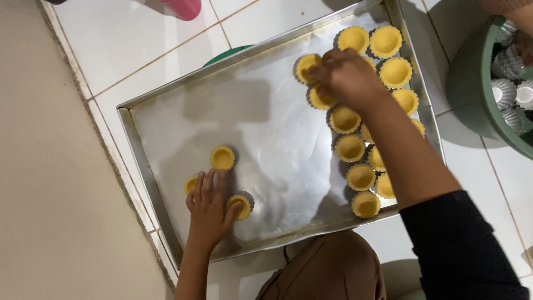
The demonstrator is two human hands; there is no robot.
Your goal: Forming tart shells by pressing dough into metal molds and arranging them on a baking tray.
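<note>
Yellow dough-lined little fluted tart shells are what it's all about, and they sit on a big rectangular silver metal baking tray lying on the white tiled floor. Most of them are packed in rows at the tray's right end; three strays sit near its left end. Right hand is closed on one shell at the edge of the packed group, fingers pinched around it. Left hand lies open and spread flat by the strays, thumb touching one. Looks like the lining-up stage, with roughly half the tray bare. Closing ranks neatly would call for snug, gentle placement so the soft rims don't dent. Off the tray's right side there's a green plastic basket of empty silver moulds.
</note>
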